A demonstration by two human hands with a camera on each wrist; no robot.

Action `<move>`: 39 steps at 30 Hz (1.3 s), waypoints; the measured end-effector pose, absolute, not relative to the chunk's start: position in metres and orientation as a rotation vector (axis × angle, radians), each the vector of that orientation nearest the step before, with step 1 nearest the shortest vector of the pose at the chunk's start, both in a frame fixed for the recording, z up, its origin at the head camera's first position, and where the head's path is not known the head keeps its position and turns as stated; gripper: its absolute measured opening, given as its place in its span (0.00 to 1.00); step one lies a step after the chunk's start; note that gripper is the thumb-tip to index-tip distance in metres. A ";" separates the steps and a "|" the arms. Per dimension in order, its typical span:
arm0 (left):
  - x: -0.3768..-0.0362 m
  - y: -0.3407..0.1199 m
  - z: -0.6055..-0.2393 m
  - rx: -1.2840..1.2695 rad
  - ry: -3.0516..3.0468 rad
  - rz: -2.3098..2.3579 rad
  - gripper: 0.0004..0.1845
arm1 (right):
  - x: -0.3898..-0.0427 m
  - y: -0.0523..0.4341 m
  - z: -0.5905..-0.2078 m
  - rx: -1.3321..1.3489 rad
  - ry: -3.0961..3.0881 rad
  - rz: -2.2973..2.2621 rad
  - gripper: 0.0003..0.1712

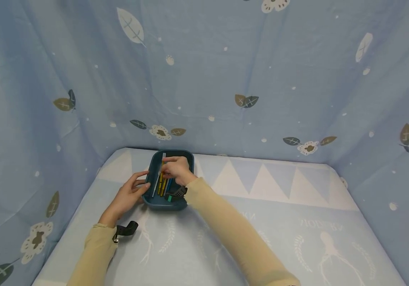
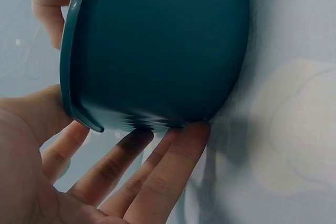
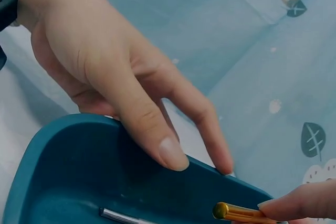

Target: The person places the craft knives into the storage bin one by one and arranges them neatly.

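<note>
A dark teal plastic basket (image 1: 166, 207) stands at the back left of the table with several slim pens in it. My left hand (image 1: 127, 195) holds the basket's left wall, thumb over the rim and fingers against the outside, as the left wrist view shows. Over the basket, my right hand (image 1: 177, 169) pinches a yellow pen (image 3: 239, 213) between thumb and fingers. Beside it in the basket lies a silver pen (image 3: 121, 216). A blue pen (image 1: 168, 186) and a small green piece (image 1: 170, 198) are also inside, partly hidden by the right hand and wrist strap.
A pale patterned cloth (image 1: 261, 222) covers the table. Blue curtain (image 1: 211, 79) with leaves and flowers hangs close behind the basket and along both sides. Each wrist carries a black camera mount (image 1: 127, 228).
</note>
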State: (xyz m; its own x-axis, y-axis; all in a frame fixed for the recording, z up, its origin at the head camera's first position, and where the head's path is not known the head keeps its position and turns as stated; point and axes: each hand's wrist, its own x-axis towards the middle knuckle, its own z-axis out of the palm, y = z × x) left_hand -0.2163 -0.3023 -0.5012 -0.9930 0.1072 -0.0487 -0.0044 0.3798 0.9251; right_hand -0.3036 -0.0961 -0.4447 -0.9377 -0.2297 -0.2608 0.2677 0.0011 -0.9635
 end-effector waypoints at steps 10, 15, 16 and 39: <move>-0.216 -0.300 -0.506 0.097 2.514 1.692 0.35 | -0.307 -0.108 -0.457 0.060 1.970 -2.004 0.21; -0.216 -0.300 -0.505 0.095 2.510 1.693 0.36 | -0.310 -0.112 -0.464 0.042 1.938 -2.021 0.22; -0.215 -0.300 -0.504 0.093 2.511 1.693 0.36 | -0.311 -0.113 -0.465 0.043 1.936 -2.022 0.22; -0.214 -0.303 -0.504 0.102 2.518 1.723 0.35 | -0.310 -0.129 -0.474 0.072 1.935 -2.050 0.22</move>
State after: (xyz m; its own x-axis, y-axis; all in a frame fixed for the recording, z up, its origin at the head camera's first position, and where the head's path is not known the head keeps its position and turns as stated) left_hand -0.2137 -0.3028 -0.5036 -0.9938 0.1054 -0.0357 0.0049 0.3619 0.9322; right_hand -0.3097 -0.1287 -0.4743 -0.9475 -0.1958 -0.2528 0.2636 -0.0311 -0.9641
